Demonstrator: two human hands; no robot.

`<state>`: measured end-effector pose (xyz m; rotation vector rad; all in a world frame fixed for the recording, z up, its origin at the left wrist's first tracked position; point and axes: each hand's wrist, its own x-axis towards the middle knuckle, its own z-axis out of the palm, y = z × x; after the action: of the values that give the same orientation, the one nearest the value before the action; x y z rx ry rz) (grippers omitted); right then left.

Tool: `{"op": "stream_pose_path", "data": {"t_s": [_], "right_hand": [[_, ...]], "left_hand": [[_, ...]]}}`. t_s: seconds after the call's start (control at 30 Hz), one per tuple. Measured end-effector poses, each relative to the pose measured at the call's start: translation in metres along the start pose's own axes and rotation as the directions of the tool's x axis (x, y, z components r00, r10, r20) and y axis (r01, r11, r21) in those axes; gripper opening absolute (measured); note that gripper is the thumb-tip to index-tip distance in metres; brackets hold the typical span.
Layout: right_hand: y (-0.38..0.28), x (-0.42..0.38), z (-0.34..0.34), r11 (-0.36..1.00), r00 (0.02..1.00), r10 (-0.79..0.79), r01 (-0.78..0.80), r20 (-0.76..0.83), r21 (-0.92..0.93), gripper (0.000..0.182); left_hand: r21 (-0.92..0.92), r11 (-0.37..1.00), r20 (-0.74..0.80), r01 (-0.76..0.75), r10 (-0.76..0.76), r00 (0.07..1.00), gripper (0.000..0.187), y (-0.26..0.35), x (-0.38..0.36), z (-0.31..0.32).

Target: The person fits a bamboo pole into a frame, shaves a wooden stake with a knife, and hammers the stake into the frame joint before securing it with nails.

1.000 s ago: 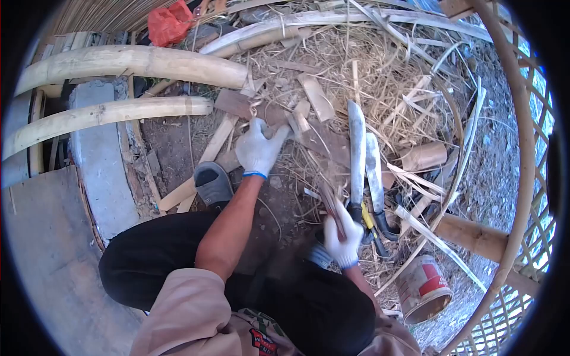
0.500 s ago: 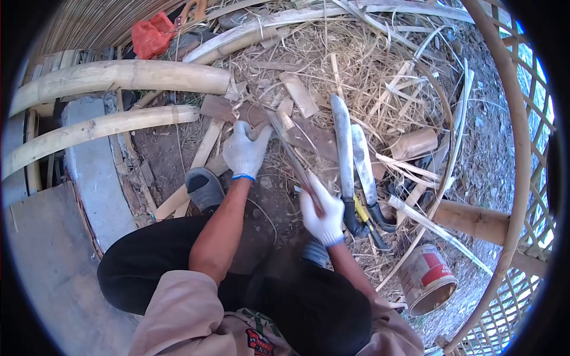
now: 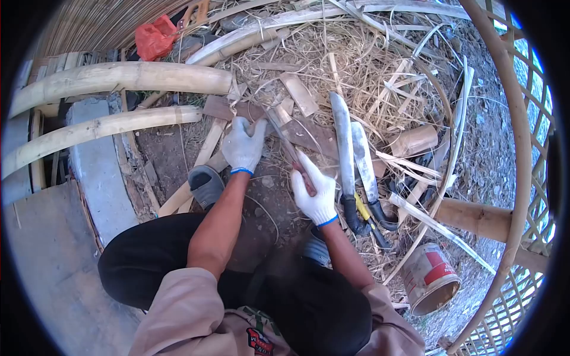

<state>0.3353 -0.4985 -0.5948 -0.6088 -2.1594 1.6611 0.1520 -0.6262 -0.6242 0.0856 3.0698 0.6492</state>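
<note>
My right hand (image 3: 314, 194), in a white glove, is closed round the reddish-brown handle of a long knife (image 3: 281, 133), whose blade points up and left. Beside the blade's far end, my left hand (image 3: 242, 146), also gloved, has its fingers bent at a brown wooden board (image 3: 218, 108) on the ground. What lies between those fingers is too small to make out. To the right of my right hand lie two broad blades (image 3: 342, 133) (image 3: 363, 157) with dark handles, next to a yellow and black tool (image 3: 363, 212).
Two thick bamboo poles (image 3: 136, 77) (image 3: 107, 126) reach in from the left. Shavings (image 3: 362, 71) cover the ground ahead. A tin can (image 3: 428, 276) lies at the lower right, near a woven bamboo frame (image 3: 521, 118). A red plastic bag (image 3: 156, 38) is at the upper left.
My right hand has moved up and slightly left with the knife, its blade sliding toward my left hand. My left hand has barely moved.
</note>
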Motion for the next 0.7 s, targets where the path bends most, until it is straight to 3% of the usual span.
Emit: {"op": "stream_pose_path", "data": {"t_s": [0.17,0.23,0.27,0.37,0.4,0.43,0.53,0.63,0.67,0.7], "right_hand": [[0.018,-0.066,-0.051,0.999,0.999,-0.016,0.018,0.036,-0.045,0.048],[0.009,-0.05,-0.045,0.999,0.999,-0.044,0.044,-0.01,-0.024,0.047],[0.0,-0.035,-0.037,0.997,0.997,0.074,-0.075,0.024,0.016,0.047],[-0.005,0.001,-0.01,0.997,0.999,0.046,-0.046,-0.007,0.062,0.045],[-0.002,-0.005,-0.014,0.992,0.995,0.096,-0.097,0.02,0.075,0.046],[0.0,-0.014,-0.021,1.0,1.0,-0.023,0.023,0.005,-0.008,0.047],[0.012,-0.06,-0.047,0.998,1.0,0.02,-0.019,-0.007,0.055,0.046],[-0.006,-0.016,-0.022,0.998,0.999,0.052,-0.053,0.014,0.035,0.045],[-0.002,0.008,-0.001,0.998,0.998,-0.047,0.049,-0.046,0.04,0.045],[-0.009,0.025,0.009,0.997,0.999,0.051,-0.051,-0.006,0.049,0.046]], "left_hand": [[0.041,0.999,0.034,0.024,-0.025,0.999,0.052,0.004,0.005,0.005],[0.023,1.0,0.022,0.013,-0.014,1.0,0.051,0.002,-0.001,0.002],[0.006,1.0,0.013,-0.002,0.002,1.0,0.051,0.001,-0.002,0.003],[-0.009,1.0,-0.006,0.004,-0.004,1.0,0.052,0.005,0.009,-0.001],[-0.013,1.0,-0.008,0.006,-0.006,1.0,0.052,0.001,0.007,0.001],[-0.027,1.0,-0.024,0.0,-0.001,1.0,0.052,0.004,0.013,0.001],[0.0,1.0,-0.001,0.016,-0.016,1.0,0.053,0.005,0.016,-0.001],[0.017,1.0,0.029,-0.003,0.002,1.0,0.053,0.001,0.008,0.0],[0.009,1.0,0.022,-0.011,0.011,1.0,0.054,0.004,0.01,-0.001],[-0.006,1.0,0.006,-0.022,0.022,1.0,0.054,0.003,0.008,0.001]]}}
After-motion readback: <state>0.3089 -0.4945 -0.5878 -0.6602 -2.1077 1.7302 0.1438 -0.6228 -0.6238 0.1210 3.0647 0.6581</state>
